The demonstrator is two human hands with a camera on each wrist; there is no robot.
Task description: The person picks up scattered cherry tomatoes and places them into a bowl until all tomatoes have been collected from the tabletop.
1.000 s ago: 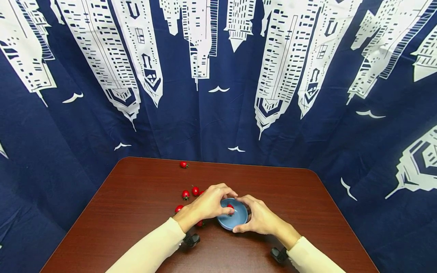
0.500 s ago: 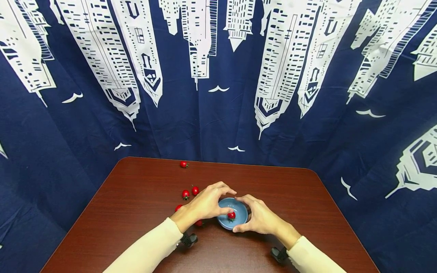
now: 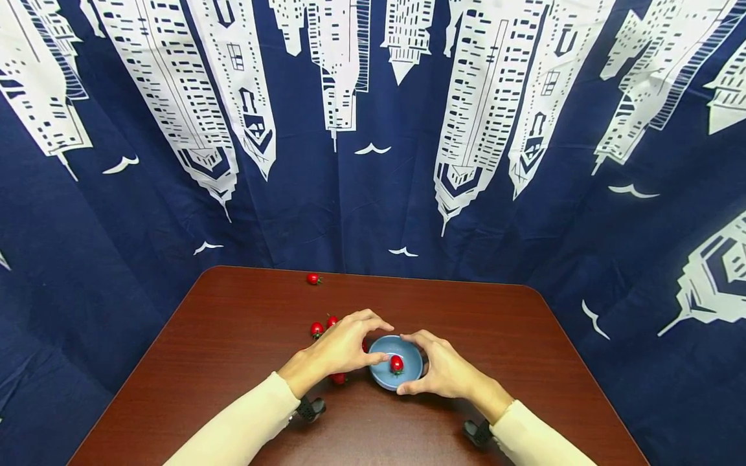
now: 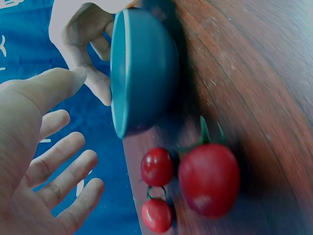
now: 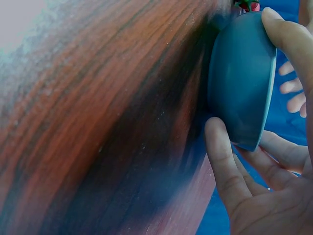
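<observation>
A small blue bowl (image 3: 384,380) stands on the table with one red cherry tomato (image 3: 396,364) lying inside. My right hand (image 3: 441,370) holds the bowl by its right side; in the right wrist view the thumb lies at the rim and the fingers spread along the wall of the bowl (image 5: 242,78). Over the bowl's left rim hovers my left hand (image 3: 344,348), thumb and fingers apart, with nothing between them. The left wrist view shows several cherry tomatoes on the wood beside the bowl, the largest-looking tomato (image 4: 210,181) closest to the camera.
Left of the bowl lie more cherry tomatoes, among them one tomato (image 3: 316,329) beyond the left forearm and one tomato (image 3: 339,378) partly under the wrist. A single tomato (image 3: 313,279) sits near the far edge of the brown table (image 3: 454,310). A blue printed curtain (image 3: 373,207) hangs behind.
The left hand has let go of the cherry tomato, which now lies in the bowl, and has drawn back to the left with its fingers opening. The right hand stays on the bowl.
</observation>
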